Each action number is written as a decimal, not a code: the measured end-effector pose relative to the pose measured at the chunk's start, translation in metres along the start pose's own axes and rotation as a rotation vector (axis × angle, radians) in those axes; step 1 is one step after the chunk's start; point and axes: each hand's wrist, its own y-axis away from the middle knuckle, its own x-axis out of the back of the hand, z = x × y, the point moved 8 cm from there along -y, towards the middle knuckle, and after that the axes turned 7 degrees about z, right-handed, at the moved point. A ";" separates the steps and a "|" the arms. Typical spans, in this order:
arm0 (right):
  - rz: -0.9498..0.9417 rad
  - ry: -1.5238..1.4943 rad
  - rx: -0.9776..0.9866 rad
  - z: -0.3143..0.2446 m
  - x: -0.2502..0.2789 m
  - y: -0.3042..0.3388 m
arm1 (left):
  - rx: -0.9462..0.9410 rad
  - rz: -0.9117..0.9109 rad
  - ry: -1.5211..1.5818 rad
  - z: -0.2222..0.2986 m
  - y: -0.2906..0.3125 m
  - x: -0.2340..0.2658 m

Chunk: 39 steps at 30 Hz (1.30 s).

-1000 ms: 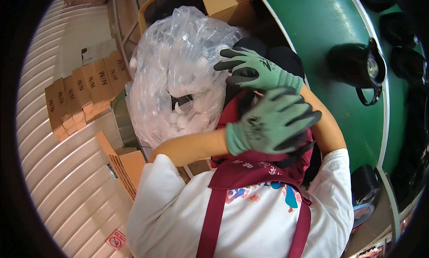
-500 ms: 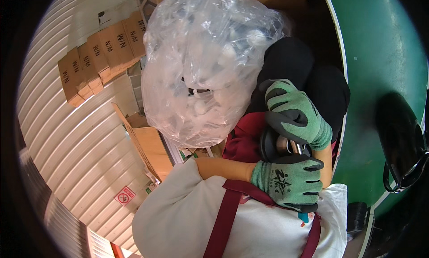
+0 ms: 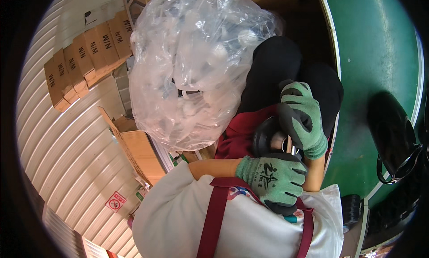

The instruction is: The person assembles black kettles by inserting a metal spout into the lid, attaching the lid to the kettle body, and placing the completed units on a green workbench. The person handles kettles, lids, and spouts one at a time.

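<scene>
Holding a black part with a steel collar (image 3: pixel 271 140) in the lap, over a maroon apron (image 3: pixel 239 142). With gloved right hand (image 3: pixel 304 119), curled tight against its far side, seemingly gripping; with gloved left hand (image 3: pixel 272 180), bent across the near side, grip hidden, so cannot tell. Beside a bulging clear plastic bag (image 3: pixel 187 75).

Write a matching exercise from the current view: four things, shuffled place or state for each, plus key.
1. black-and-silver piece
2. large plastic bag
3. glossy black pot
4. cardboard box row

A. on the green surface
B. by the ribbed wall
C. over the lap, near left hand and right hand
D. see-through, bulging

Pairs: 1-C, 2-D, 3-A, 4-B
</scene>
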 end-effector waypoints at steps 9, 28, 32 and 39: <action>0.347 0.163 -0.063 0.050 0.036 0.014 | 0.260 0.394 -0.251 -0.021 0.057 0.065; 1.542 -0.161 -0.437 -0.012 0.240 0.450 | 0.117 0.443 -0.407 -0.037 0.072 0.021; 1.679 0.273 -0.632 0.022 0.311 0.490 | 0.088 0.396 -0.383 -0.036 0.076 0.015; 1.298 1.590 -0.512 -0.129 0.233 0.362 | 0.099 0.853 -0.068 0.032 0.039 0.059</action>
